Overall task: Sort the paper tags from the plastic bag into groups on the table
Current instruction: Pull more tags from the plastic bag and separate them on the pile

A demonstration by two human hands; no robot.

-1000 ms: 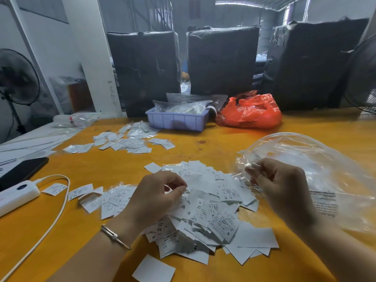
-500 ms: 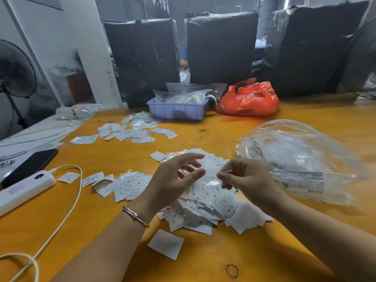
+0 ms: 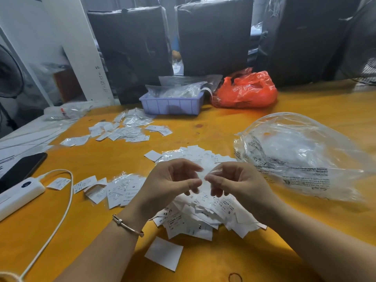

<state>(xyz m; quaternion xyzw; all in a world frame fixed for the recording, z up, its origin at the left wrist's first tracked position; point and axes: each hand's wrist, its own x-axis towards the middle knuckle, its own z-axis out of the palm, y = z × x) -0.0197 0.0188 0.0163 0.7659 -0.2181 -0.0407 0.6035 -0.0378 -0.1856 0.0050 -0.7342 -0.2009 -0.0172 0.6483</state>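
1. The left hand (image 3: pixel 171 180) and right hand (image 3: pixel 238 180) meet fingertip to fingertip, together pinching one small tag (image 3: pixel 204 174) (blurred, its print unreadable).
2. Directly below the grip lies the main pile (image 3: pixel 203 208) of tags on the table (image 3: pixel 223 135).
3. Right of the grip, the clear bag (image 3: pixel 301 155) lies apart from both hands.
4. Left of the grip sits a smaller group (image 3: pixel 120 188); beyond it, a farther group (image 3: pixel 122 131).
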